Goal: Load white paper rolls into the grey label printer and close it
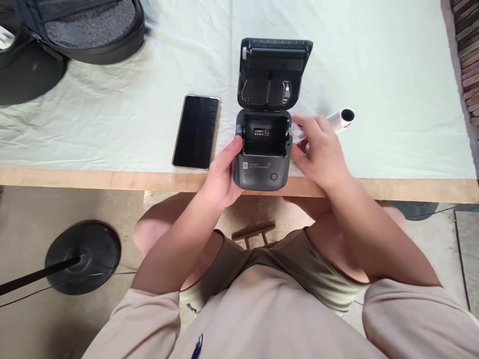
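Printer (262, 162) sat at the bench (112, 177) edge, lid already swung up, paper bay empty. The left hand (220, 177) gripped the printer's left side; the right hand (322, 149), just right of it, closed on the paper roll (342, 118), not yet loaded, its long axis running rightward, away from the printer.

A white label (261, 132) inside the open printer (262, 159) bears print too small to read.

Matt grey plastic printer (262, 167), glossy phone (196, 131), pale cloth (112, 114).
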`<action>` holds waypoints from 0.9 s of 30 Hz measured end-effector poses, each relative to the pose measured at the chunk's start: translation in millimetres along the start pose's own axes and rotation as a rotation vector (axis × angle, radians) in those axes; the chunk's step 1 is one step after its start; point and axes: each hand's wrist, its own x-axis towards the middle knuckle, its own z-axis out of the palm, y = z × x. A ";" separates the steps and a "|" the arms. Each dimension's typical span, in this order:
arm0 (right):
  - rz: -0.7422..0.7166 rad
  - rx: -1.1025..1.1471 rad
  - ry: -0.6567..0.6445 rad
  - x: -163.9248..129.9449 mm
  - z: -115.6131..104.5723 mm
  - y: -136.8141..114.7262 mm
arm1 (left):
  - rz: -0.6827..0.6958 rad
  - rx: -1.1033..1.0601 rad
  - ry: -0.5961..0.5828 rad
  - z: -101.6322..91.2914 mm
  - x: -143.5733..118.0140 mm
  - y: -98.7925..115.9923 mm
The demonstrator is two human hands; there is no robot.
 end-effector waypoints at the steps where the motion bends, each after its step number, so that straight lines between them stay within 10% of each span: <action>1: -0.018 -0.004 0.007 0.6 1.0 1.2 | 0.005 -0.001 -0.001 0.6 -0.2 0.1; 6: 0.031 0.198 0.058 0.8 7.6 13.0 | 0.005 -0.026 -0.008 1.8 -0.4 0.5; 15: 0.669 1.293 0.045 14.6 -29.1 -28.2 | 0.065 0.053 -0.063 -7.8 3.9 -5.0; 22: 0.574 1.250 0.028 13.6 -21.1 -6.9 | 0.035 0.068 -0.038 -7.9 4.2 -4.4; 27: 0.255 0.951 0.210 10.5 -14.3 -18.6 | 0.032 0.037 -0.084 -6.2 3.1 -5.0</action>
